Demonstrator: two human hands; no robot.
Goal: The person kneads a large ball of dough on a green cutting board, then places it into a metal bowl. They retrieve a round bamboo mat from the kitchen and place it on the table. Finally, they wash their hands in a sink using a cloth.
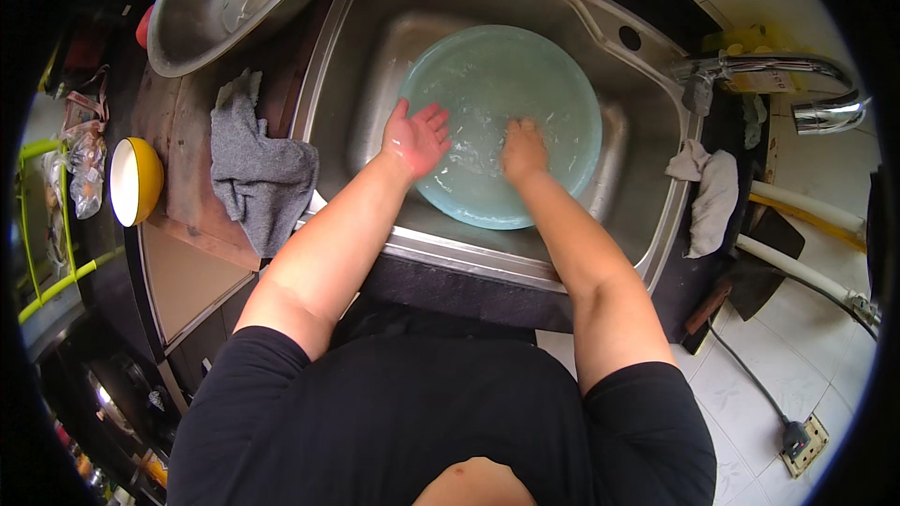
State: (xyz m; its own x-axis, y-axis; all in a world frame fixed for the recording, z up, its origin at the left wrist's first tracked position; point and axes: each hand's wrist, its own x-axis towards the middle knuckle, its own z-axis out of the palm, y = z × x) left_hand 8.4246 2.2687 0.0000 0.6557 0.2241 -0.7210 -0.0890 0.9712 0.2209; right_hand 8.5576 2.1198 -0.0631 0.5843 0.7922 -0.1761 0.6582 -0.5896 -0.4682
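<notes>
A round pale green basin filled with water stands in the steel sink. My left hand is over the basin's left side, palm turned up, fingers apart, wet and holding nothing. Right of the basin's middle, my right hand reaches down into the water, back of the hand up. Its fingertips dip below the rippled, bubbly surface and are hidden, so whether they grip anything does not show.
A chrome faucet stands right of the sink. A pale cloth hangs over the sink's right edge. To the left lie a grey towel, a yellow bowl and a large steel bowl. A plug sits in a wall socket.
</notes>
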